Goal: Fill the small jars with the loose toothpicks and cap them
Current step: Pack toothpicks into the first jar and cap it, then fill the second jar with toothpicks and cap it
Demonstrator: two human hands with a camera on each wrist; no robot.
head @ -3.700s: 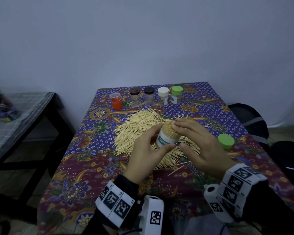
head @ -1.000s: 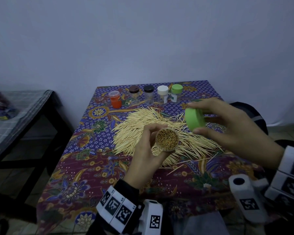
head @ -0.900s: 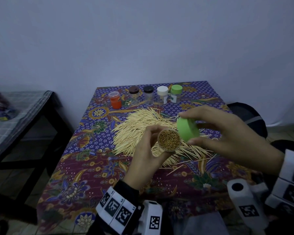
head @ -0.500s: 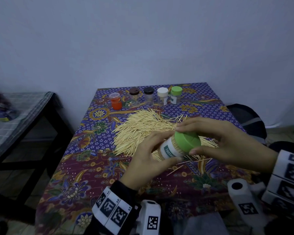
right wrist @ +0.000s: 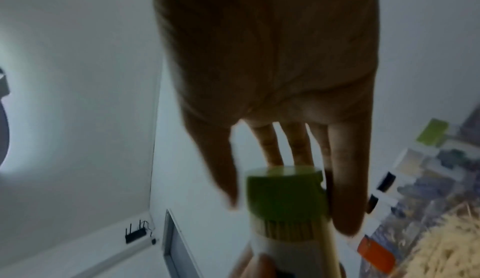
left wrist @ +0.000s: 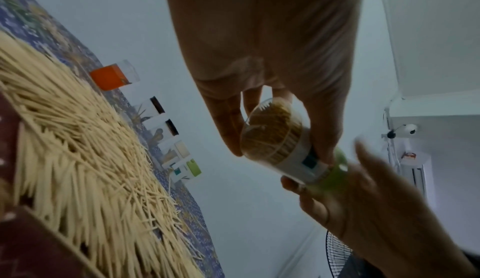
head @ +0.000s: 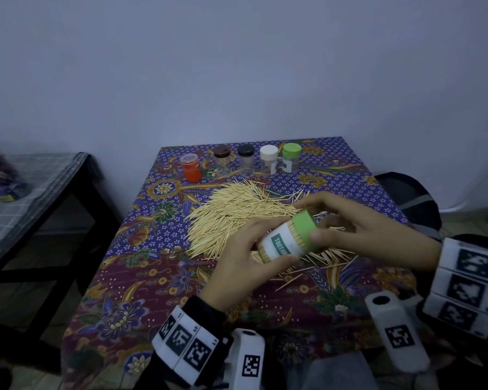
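Note:
A clear jar (head: 281, 243) with a white label, packed with toothpicks, lies tilted above the table. My left hand (head: 244, 258) grips its body; the left wrist view shows its clear base (left wrist: 270, 136) full of toothpick ends. My right hand (head: 350, 229) grips the green cap (head: 304, 226) seated on the jar's mouth, fingers and thumb round the cap (right wrist: 284, 196). A wide heap of loose toothpicks (head: 237, 212) covers the cloth under both hands.
Along the table's far edge stand an orange jar (head: 191, 168), a brown-capped jar (head: 222, 161), a black-capped jar (head: 246, 160), a white-capped jar (head: 268, 160) and a green-capped jar (head: 291, 158). The floral cloth (head: 141, 277) covers the table. A dark bench (head: 40, 192) stands left.
My right hand brought the green cap from the right onto the open jar's mouth. The jar has tipped from mouth-up to lying sideways between both hands.

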